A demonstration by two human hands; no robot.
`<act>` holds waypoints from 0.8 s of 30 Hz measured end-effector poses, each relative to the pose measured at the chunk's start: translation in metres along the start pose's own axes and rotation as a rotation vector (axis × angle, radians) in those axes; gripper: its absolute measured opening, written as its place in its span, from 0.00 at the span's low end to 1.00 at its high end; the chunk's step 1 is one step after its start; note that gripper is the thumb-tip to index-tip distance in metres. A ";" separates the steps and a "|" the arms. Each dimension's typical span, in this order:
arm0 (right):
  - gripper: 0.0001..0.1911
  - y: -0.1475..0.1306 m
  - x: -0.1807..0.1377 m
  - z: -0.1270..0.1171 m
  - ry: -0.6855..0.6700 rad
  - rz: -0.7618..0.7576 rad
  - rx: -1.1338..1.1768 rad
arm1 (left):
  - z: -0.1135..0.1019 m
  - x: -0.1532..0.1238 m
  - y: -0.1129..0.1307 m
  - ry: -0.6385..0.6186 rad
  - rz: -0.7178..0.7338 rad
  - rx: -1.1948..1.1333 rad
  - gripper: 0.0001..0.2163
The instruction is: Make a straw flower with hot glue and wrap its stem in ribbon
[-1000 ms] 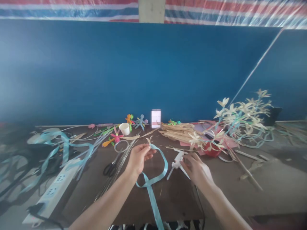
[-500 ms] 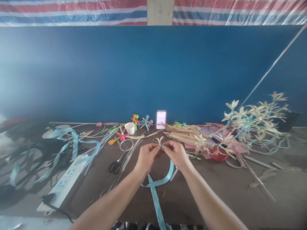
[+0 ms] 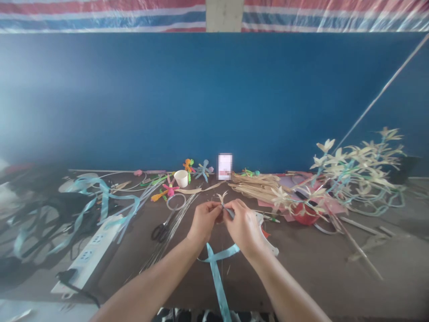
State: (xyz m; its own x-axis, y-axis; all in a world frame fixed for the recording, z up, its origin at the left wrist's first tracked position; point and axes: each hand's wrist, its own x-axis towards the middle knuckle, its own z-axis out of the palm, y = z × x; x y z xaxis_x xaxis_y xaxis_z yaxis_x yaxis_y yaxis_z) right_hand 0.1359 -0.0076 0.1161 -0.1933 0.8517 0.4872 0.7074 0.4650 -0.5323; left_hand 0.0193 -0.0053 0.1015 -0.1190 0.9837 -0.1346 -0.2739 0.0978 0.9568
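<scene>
A small cream-coloured flower (image 3: 222, 197) with narrow petals stands upright between my two hands. My left hand (image 3: 204, 220) is closed in a pinch at its base. Right beside it, my right hand (image 3: 241, 223) also pinches at the flower's base, its fingertips close to the left ones. A light-blue ribbon (image 3: 217, 279) runs down from under my hands, crosses itself in a loop and hangs towards the table's front edge. Its upper end is hidden behind my right hand. A white tool that looks like a glue gun (image 3: 271, 245) shows beyond my right wrist, partly covered.
Black-handled scissors (image 3: 160, 231) and thin wires (image 3: 174, 228) lie left of my hands, near a white cup (image 3: 181, 179). A power strip (image 3: 89, 257) is farther left. Dried husk strips (image 3: 256, 185), a phone (image 3: 225, 166) and finished flowers (image 3: 358, 161) stand or lie behind and right.
My right hand has turned and shifted slightly down and left, covering part of the ribbon loop. The white tool beside my right wrist has come into view. The flower stays between both hands.
</scene>
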 end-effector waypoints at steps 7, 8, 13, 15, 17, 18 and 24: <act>0.07 -0.006 -0.009 0.009 -0.033 -0.019 -0.157 | -0.003 0.001 -0.002 -0.020 -0.088 -0.109 0.06; 0.07 -0.006 -0.010 0.010 -0.035 -0.019 -0.177 | -0.003 0.002 -0.003 -0.017 -0.086 -0.117 0.05; 0.07 -0.007 -0.006 0.015 -0.025 -0.033 -0.206 | 0.002 0.003 -0.003 0.056 -0.050 -0.147 0.04; 0.06 -0.005 -0.004 0.017 -0.007 -0.027 -0.197 | 0.005 0.004 -0.003 0.091 -0.060 -0.165 0.05; 0.05 -0.003 -0.002 0.020 0.019 -0.015 -0.179 | 0.006 0.005 -0.004 0.081 -0.078 -0.189 0.05; 0.05 -0.002 -0.001 0.021 0.032 -0.010 -0.168 | 0.007 0.005 -0.004 0.066 -0.079 -0.199 0.06; 0.04 0.004 0.001 0.026 0.094 0.031 -0.073 | 0.006 0.004 -0.004 0.006 -0.041 -0.194 0.09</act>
State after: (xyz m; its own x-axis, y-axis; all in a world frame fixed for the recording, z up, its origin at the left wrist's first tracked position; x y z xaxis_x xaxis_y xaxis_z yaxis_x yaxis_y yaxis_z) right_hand 0.1208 0.0017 0.0958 -0.1089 0.8374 0.5357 0.7601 0.4174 -0.4980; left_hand 0.0259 -0.0009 0.0986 -0.1096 0.9786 -0.1741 -0.4571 0.1059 0.8831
